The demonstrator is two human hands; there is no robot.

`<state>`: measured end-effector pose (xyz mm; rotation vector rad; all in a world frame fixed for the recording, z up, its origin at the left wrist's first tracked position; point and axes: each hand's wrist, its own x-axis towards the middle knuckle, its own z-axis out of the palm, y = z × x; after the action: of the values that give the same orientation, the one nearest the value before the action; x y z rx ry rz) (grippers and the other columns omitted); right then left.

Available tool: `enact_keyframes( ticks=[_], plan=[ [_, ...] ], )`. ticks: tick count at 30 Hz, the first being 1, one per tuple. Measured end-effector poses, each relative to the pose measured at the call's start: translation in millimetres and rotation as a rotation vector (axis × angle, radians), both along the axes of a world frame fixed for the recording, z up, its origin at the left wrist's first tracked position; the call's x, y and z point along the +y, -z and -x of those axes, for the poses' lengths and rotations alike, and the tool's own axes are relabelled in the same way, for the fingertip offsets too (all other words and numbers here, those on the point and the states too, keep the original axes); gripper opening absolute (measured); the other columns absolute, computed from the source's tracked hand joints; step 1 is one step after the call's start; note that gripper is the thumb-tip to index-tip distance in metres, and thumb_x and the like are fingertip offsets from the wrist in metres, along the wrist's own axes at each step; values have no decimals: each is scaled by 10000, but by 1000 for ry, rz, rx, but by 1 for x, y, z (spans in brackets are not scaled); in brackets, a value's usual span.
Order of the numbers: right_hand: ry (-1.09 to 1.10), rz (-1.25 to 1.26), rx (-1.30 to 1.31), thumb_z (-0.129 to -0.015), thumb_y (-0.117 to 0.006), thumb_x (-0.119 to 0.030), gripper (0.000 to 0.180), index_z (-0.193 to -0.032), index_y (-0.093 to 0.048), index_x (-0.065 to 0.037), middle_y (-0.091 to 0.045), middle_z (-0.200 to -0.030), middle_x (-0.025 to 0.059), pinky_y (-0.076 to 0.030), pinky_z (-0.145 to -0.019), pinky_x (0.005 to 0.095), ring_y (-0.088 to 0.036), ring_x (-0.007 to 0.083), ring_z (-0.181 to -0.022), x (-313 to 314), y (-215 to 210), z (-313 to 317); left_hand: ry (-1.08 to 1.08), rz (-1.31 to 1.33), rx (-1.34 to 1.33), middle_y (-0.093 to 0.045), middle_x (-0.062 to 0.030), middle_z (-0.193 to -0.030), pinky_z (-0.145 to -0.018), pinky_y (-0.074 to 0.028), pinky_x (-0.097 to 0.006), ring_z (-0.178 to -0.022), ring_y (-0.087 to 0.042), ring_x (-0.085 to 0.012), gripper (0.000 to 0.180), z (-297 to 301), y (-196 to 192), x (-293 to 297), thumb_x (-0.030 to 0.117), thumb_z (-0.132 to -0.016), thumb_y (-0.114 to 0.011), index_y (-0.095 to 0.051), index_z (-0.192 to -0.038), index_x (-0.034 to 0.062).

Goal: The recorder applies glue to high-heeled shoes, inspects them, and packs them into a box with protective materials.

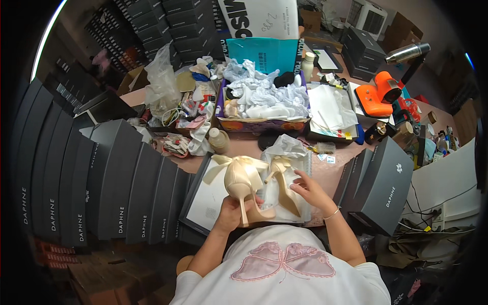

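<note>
A cream satin high-heeled shoe point(239, 180) with a ribbon bow at its back is held up in my left hand point(231, 211), its heel pointing down toward me. The fingers are wrapped round its lower part. Its mate, a second cream high-heeled shoe point(287, 195), lies on white tissue paper point(297, 152) inside an open shoebox point(308, 178). My right hand point(311, 192) is at the right side of that second shoe, fingers apart. Whether the fingertips touch the shoe, I cannot tell. Left of the paper, partly under the held shoe, is the white inside of a dark box part point(201, 208).
Dark shoeboxes point(107, 183) line the left side, and more boxes point(384, 188) stand on the right. A purple carton point(264, 125) of crumpled paper sits ahead. A bottle point(218, 140), an orange device point(376, 96) and clutter point(190, 112) crowd the table.
</note>
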<state>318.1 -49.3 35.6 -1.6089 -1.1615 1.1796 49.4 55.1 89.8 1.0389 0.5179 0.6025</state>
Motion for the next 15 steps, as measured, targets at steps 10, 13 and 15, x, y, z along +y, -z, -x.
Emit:
enact_keyframes(
  ticks=[10, 13, 15],
  plan=[
    [140, 20, -426, -774, -646, -198, 684, -1355, -343, 1, -645, -933, 249, -502, -761, 408, -646, 351, -844, 12, 115, 41, -287, -498, 288, -637, -59, -813, -671, -470, -267, -744, -571, -105, 170, 1, -4, 33, 65, -871, -608, -593, -1013, -27],
    [213, -87, -112, -800, -645, -121, 717, -1411, -279, -28, -626, -1033, 193, -485, -810, 350, -627, 244, -918, -4, 95, 43, -345, -429, 272, -645, -92, -818, -674, -479, -292, -740, -589, -136, 177, -2, 0, 32, 75, -867, -613, -594, -1006, -33],
    [277, -112, 151, -819, -636, -63, 741, -1441, -233, -41, -591, -1129, 150, -463, -851, 318, -589, 188, -992, -14, 61, 51, -340, -460, 341, -648, -126, -830, -696, -489, -314, -749, -608, -175, 192, -2, 1, 33, 95, -872, -615, -590, -1008, -37]
  ],
)
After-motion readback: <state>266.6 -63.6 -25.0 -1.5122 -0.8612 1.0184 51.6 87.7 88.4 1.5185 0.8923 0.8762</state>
